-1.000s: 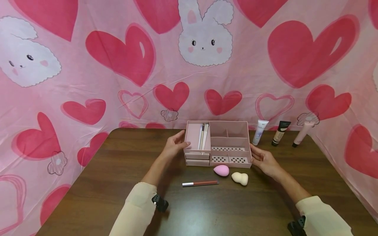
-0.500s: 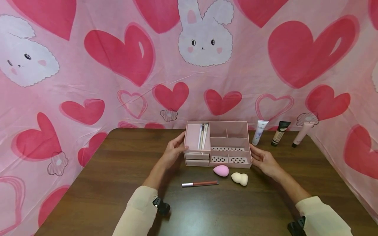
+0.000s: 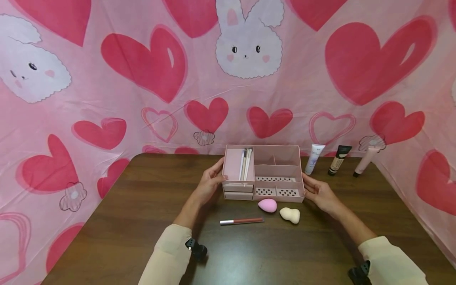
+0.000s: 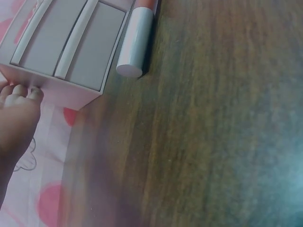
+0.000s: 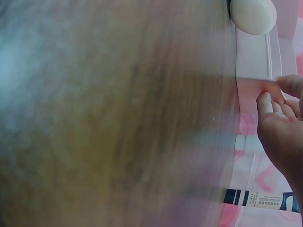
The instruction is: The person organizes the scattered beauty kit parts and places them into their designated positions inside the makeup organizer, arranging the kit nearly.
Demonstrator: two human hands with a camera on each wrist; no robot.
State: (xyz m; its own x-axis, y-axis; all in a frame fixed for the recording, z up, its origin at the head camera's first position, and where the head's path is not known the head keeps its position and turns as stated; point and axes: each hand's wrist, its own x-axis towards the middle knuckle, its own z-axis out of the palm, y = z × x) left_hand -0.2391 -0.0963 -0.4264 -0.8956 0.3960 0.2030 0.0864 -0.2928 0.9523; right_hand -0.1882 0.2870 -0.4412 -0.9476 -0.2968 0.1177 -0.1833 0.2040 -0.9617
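A pink makeup organizer point(image 3: 277, 172) stands at the back of the table, with slim makeup brushes point(image 3: 246, 164) in its upper left tray and two small drawers point(image 3: 238, 192) below. My left hand point(image 3: 208, 184) rests on its left side, the thumb at the top edge. On the right side, my right hand point(image 3: 320, 196) touches the wall with its fingertips; the right wrist view shows the thumb by the edge. In front lie a pink makeup sponge point(image 3: 267, 205), a cream makeup sponge point(image 3: 290, 215) and a lip gloss tube point(image 3: 242, 221) with a silver end.
Three cosmetic tubes stand right of the organizer: a white tube point(image 3: 315, 159), a black and beige tube point(image 3: 339, 160) and a pink tube point(image 3: 366, 161). Behind the brown wooden table point(image 3: 142, 198) hangs a pink cloth point(image 3: 117, 103) with hearts and rabbits.
My left thumb has drawn back from over the brush tray to the organizer's left edge. The right hand and the things on the table look unmoved.
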